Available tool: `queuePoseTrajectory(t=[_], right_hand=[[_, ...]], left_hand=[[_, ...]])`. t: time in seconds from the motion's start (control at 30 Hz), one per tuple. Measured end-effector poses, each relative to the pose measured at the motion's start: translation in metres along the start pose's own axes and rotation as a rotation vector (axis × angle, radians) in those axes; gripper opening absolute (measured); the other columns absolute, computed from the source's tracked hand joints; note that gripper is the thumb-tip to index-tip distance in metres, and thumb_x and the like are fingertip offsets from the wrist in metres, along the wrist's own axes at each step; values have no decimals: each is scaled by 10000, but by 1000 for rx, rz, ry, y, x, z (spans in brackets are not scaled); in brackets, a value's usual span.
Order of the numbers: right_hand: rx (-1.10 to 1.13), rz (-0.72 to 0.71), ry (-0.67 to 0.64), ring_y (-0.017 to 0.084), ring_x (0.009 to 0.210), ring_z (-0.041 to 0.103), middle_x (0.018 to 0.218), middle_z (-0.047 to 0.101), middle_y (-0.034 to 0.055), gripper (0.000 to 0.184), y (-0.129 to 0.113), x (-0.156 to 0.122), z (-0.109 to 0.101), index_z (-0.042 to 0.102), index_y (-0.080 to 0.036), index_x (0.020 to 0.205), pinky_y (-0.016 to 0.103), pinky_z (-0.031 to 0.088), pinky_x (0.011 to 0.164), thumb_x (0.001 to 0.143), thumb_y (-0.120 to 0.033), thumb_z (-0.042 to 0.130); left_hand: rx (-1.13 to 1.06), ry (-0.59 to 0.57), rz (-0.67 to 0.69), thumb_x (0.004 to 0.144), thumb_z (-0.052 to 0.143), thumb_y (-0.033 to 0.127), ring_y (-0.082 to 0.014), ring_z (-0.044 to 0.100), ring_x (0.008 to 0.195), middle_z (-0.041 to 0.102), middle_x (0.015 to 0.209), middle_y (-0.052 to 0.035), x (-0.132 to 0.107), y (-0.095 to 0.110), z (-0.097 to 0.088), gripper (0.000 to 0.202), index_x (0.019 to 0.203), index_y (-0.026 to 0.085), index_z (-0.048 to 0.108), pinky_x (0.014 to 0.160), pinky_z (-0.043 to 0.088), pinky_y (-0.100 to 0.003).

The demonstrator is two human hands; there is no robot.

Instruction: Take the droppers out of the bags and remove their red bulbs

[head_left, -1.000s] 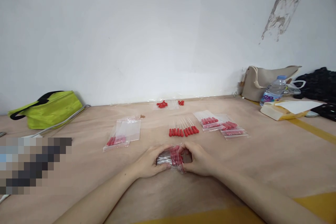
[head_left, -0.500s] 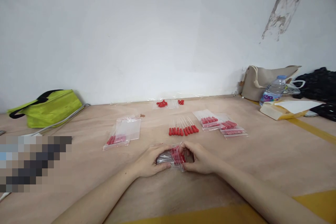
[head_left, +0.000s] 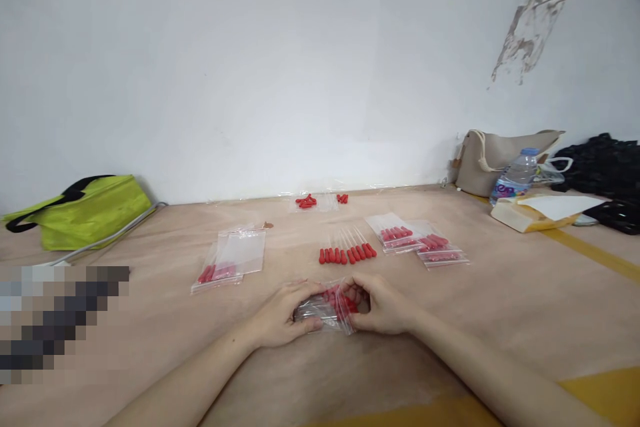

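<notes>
Between my hands, low over the table, is a clear zip bag (head_left: 325,310) holding several droppers with red rubber bulbs. My left hand (head_left: 285,313) grips the bag's left end, thumb in front and fingers behind. The fingers of my right hand (head_left: 375,305) are curled round the zip edge and the red bulbs at the right end; some fingertips are hidden by the plastic. Just beyond my hands lies a fanned row of loose droppers (head_left: 347,253), red bulbs towards me and thin clear stems pointing away.
Bags of red-bulbed droppers lie at left (head_left: 227,260) and right (head_left: 440,247). Loose red bulbs (head_left: 306,201) sit near the wall. A green bag (head_left: 95,210), a water bottle (head_left: 515,177), a beige bag (head_left: 483,160), an opened carton (head_left: 530,213) and black plastic (head_left: 600,163) stand farther out.
The camera view has shifted slightly. Both hands stay on the zip bag, which is tilted a little differently; the other things on the table keep their places.
</notes>
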State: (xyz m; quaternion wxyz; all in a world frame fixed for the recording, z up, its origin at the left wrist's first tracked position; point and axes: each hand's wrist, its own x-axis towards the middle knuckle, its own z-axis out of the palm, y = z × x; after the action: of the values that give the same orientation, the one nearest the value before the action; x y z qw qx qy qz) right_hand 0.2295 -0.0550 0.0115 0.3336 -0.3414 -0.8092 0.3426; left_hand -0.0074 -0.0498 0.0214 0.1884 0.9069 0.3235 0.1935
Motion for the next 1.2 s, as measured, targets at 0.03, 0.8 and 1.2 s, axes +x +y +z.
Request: queuePoseTrajectory(t=[0.03,0.8,1.2], right_hand=[[-17,-19,-14,77,614,463,704,529,-39,238,0,0,-1,540,-174,821,188,382,550,599,-130,610],[170,140,-68,86,642,473,769,543,-20,268,-6,-6,-11,511,-172,863,199,377,561,643,-198,660],[525,295,5,104,662,581,731,637,-7,234,14,-5,-27,536,-167,769,217,431,595,612,-221,702]], left_hand=[[2,1,0,780,566,367,-211,489,1103,536,1213,-55,0,0,0,496,1240,241,427,941,384,-379],[-8,-13,-40,789,547,405,-217,480,1107,524,1222,-48,-1,-2,1,501,1249,257,416,946,372,-378],[-20,-51,-46,793,542,402,-208,490,1101,521,1227,-42,-1,-3,-7,489,1247,269,419,939,385,-361]])
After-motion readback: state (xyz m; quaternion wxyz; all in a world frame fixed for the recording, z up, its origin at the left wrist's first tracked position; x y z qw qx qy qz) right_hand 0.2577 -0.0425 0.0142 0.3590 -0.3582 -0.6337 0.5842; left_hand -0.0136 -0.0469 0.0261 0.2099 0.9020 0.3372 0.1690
